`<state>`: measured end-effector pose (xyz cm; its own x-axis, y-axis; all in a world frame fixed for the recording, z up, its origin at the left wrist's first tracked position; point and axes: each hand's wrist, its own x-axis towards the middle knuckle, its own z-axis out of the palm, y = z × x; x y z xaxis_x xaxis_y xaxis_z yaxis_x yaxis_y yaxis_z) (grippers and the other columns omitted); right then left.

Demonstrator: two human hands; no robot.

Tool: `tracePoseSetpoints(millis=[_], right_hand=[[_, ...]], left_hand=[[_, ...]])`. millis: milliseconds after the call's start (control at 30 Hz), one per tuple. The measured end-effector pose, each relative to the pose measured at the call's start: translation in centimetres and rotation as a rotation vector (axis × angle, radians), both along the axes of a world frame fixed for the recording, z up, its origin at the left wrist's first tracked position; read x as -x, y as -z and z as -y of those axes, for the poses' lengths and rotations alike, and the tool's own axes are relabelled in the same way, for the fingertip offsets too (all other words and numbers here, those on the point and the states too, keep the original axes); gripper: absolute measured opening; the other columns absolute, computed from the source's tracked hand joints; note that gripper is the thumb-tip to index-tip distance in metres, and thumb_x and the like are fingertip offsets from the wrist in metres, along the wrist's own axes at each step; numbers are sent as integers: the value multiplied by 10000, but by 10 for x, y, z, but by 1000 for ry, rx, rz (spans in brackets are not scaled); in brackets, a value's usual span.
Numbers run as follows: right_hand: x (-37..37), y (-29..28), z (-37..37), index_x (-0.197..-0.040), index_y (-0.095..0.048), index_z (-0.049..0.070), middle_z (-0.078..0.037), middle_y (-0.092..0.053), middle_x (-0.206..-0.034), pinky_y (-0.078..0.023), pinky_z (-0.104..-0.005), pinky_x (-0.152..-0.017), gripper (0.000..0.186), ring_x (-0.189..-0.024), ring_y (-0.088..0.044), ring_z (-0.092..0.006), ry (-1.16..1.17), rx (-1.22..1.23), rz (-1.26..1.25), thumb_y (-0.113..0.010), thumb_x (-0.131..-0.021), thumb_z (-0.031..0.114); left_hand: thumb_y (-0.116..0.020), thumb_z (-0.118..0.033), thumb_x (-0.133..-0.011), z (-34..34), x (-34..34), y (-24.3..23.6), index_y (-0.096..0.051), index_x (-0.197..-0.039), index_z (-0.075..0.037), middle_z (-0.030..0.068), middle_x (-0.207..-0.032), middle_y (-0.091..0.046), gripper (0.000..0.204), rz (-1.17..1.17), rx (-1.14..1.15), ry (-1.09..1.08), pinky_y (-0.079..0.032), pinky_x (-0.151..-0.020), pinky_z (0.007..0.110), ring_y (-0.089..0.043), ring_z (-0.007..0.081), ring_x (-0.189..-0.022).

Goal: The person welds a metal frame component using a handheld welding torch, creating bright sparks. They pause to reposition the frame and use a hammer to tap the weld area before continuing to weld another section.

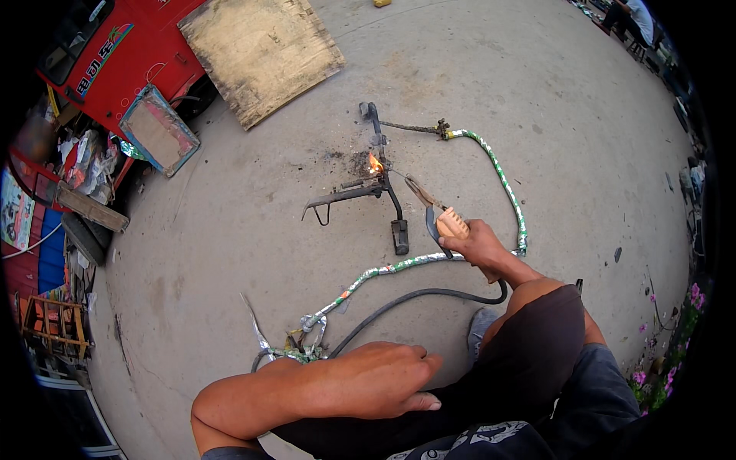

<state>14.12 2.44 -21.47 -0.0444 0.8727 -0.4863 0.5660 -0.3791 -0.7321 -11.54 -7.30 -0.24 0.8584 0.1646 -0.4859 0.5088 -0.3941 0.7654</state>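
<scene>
Burning joint: small orange flame lit on the black metal pedal frame; work looks under way, any finished joint cannot be told.
Pedal frame: on the grey concrete ground, far of both hands.
Right hand: reaching far, fingers wrapped round the orange-handled metal clamp.
Left hand: near, forearm slanting across the lap, fingers loosely curled, thumb apart, seemingly nothing held.

Open-air workshop yard: grey concrete ground, a boxy red vehicle, pink-flowered green plants, an orange-handled welding clamp near a black metal frame with a small orange flame.
</scene>
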Motion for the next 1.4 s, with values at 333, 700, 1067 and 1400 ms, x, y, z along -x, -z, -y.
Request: tracePoseSetpoints(millis=[333, 700, 1067, 1400], right_hand=[[0, -4, 0, -1062, -679, -102, -222, -726, -944, -565, -409, -736, 697, -842, -719, -289, -16, 17, 44, -839, -766, 509], [2, -2, -4, -1077, -660, -121, -234, -717, -962, -561, -403, -748, 743, -859, -715, -301, -69, 49, 75, -830, -764, 531], [1, 0, -4, -1070, -669, -107, -235, -720, -962, -558, -407, -769, 722, -869, -715, -297, -68, 54, 87, -831, -762, 526], [0, -4, -1, -1052, -678, -94, -203, -723, -905, -562, -398, -704, 684, -800, -713, -267, -20, 23, 36, -834, -766, 508]], left_hand=[[-606, -423, -1009, 0, -1, -1, -543, -1099, 63, 259, -1013, -630, 498, 4, -8, -1, -521, -818, 514, -654, 454, -971], [-605, -423, -1011, -2, -1, -2, -541, -1102, 66, 262, -1014, -625, 501, -11, 17, 1, -517, -825, 509, -647, 455, -971], [-608, -417, -1010, 1, -1, 2, -541, -1097, 66, 258, -1018, -625, 496, -19, 5, -2, -516, -829, 504, -647, 452, -976], [-609, -416, -1009, 0, 0, 1, -541, -1093, 65, 252, -1012, -626, 493, 12, -1, 0, -518, -822, 507, -651, 449, -966]])
